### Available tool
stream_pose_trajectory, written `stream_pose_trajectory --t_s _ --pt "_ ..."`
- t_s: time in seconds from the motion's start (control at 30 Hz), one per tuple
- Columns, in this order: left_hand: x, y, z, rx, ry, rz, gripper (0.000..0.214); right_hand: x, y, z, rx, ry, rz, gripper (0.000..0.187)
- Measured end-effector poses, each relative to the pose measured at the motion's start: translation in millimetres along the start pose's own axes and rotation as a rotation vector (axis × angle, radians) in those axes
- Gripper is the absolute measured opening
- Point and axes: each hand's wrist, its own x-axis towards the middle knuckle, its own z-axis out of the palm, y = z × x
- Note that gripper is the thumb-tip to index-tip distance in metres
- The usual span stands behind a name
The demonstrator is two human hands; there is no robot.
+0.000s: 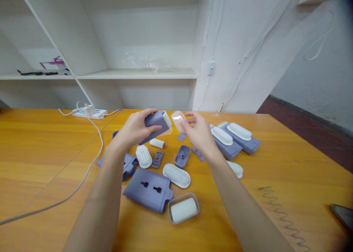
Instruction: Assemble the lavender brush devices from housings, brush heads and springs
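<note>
My left hand (pixel 138 125) is wrapped round a purple-grey plastic case (pixel 158 122) with small holes in its side and a whitish end. Beside it, my right hand (pixel 197 128) pinches a small clear plastic cover (pixel 178 120), apart from the case. Below them lie a purple-grey oval cup (pixel 182 156), a flat slotted plate (pixel 157 159), a white roller-like piece (pixel 157 143), and a white ribbed oval part (pixel 143 156). A white bristled oval (pixel 177 175) lies near a purple-grey panel with two T-shaped slots (pixel 149 189). Closer in, a clear tray (pixel 198 204) holds a white block.
At the right lie two purple-grey cases with white oval tops (pixel 222 136) (pixel 239 131). A coiled cord (pixel 282 215) and a dark device (pixel 342 215) are further right. A power strip (pixel 91 113) and grey cable (pixel 91 163) occupy the left. White shelves (pixel 138 73) stand behind the table.
</note>
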Motion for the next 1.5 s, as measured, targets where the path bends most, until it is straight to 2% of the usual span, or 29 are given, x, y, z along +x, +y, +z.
stream_pose_trajectory --t_s 0.1,0.27,0.4,0.47,0.63,0.7,0.8,0.9,1.0,1.37,1.5 --pt "-0.7 1.8 -1.3 -0.082 -0.033 0.004 0.053 -1.5 -0.4 -2.7 0.311 -0.068 -0.021 0.032" --pt "-1.4 5.4 0.9 -0.340 -0.182 -0.016 0.059 1.5 -2.7 -13.9 0.385 -0.097 -0.159 0.028" --pt "-0.3 7.2 4.7 -0.411 -0.180 0.013 0.057 5.6 -2.2 -23.4 0.569 -0.042 -0.127 0.028" --pt "-0.2 9.1 5.8 -0.415 -0.169 0.044 0.055 6.8 -2.2 -25.1 0.610 -0.060 -0.128 0.028" --pt "-1.2 16.9 9.3 -0.483 -0.172 0.082 0.056 4.8 -2.4 -18.4 0.450 -0.172 -0.121 0.028" --pt "-1.2 19.1 11.3 -0.503 -0.173 0.076 0.056 1.6 -4.0 -15.0 0.346 -0.128 -0.133 0.030" --pt "-0.9 20.5 12.7 -0.549 -0.146 0.083 0.057 -4.8 -9.6 -13.1 0.215 -0.043 -0.240 0.035" --pt "-1.0 21.0 11.1 -0.585 -0.133 0.101 0.060 -10.6 -16.6 -14.3 0.125 -0.059 -0.327 0.041" --pt "-1.3 21.4 9.5 -0.606 -0.133 0.092 0.061 -13.2 -20.2 -16.7 0.050 -0.068 -0.343 0.043" --pt "-1.0 18.9 9.0 -0.656 -0.133 0.029 0.064 -12.1 -19.4 -22.3 -0.016 0.047 -0.375 0.044" --pt "0.6 19.7 14.9 -0.678 -0.140 0.020 0.064 -9.8 -15.6 -20.2 -0.030 -0.017 -0.351 0.043"
